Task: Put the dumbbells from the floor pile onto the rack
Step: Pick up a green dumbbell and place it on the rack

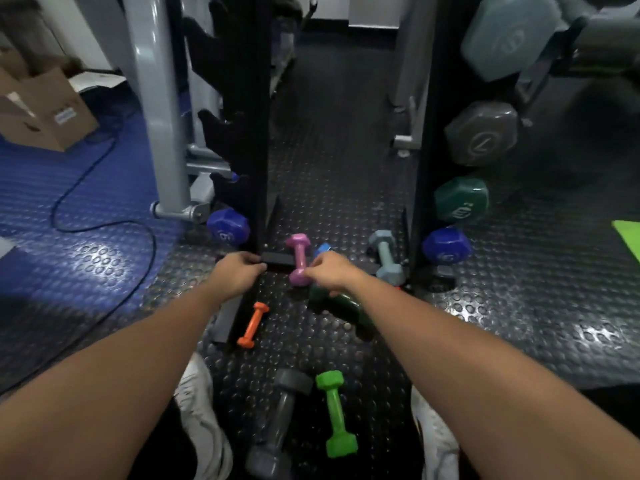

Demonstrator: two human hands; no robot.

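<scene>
Reaching down toward the base of the rack (258,140), both hands are low over the studded floor (329,188). The left hand (239,271) has its fingers curled over the rack's black base bar (277,259), gripping it. The right hand (332,273) pinches the near head of the pink dumbbell (298,259), which lies across that bar, and the hand's underside rests on the dark green dumbbell (341,304) (whether it grips this one too cannot be told). A blue dumbbell (322,249) peeks out just behind the right hand, and a pale grey-blue dumbbell (386,256) lies beside the right upright. Nearer the person lie the orange dumbbell (253,324), a grey dumbbell (277,424) and a bright green dumbbell (335,414), the last two between white shoes (202,417). Larger hex dumbbells (462,199) already sit on the rack's right side.
</scene>
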